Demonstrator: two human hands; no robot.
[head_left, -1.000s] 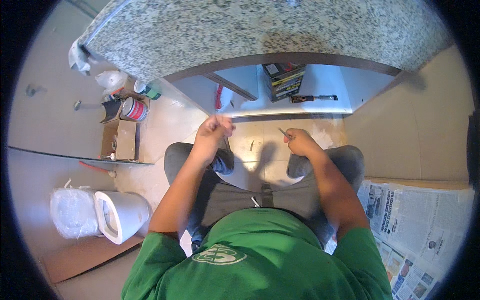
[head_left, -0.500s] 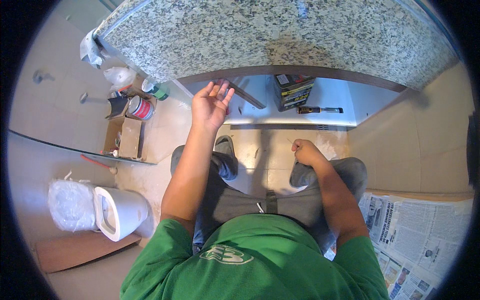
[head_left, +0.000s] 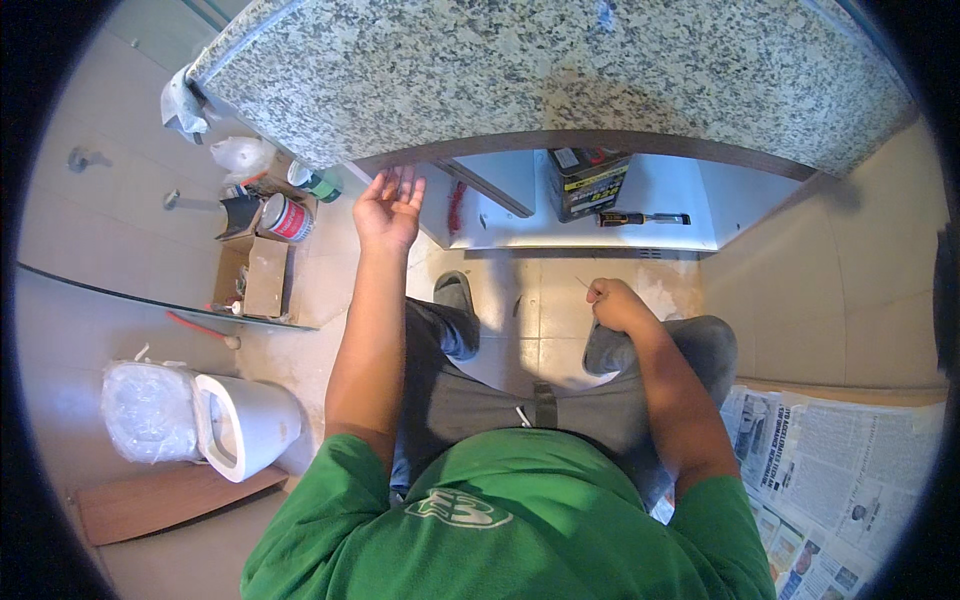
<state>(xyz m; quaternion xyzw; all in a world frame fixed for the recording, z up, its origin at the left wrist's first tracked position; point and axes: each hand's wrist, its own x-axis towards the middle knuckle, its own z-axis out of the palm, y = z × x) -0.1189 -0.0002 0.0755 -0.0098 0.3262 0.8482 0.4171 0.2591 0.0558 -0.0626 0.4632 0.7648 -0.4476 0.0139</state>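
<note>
My left hand is raised, palm up with its fingers stretched out. Its fingertips are at the dark front edge under the speckled stone countertop, by the left end of the open cabinet; whether they touch it I cannot tell. Nothing shows in that hand. My right hand is closed in front of my right knee, over the tiled floor. A thin, needle-like piece sticks out from its fingertips; its exact kind is too small to tell.
Inside the cabinet are a black-and-yellow tin, a wood chisel, a red item and a dark upright strip. At left stand a cardboard box, a paint can, a glass panel and a toilet. Newspaper lies right.
My left hand has moved left along the counter's front edge, uncovering the red item in the cabinet. My right hand stays nearly in place, still closed on the thin piece.
</note>
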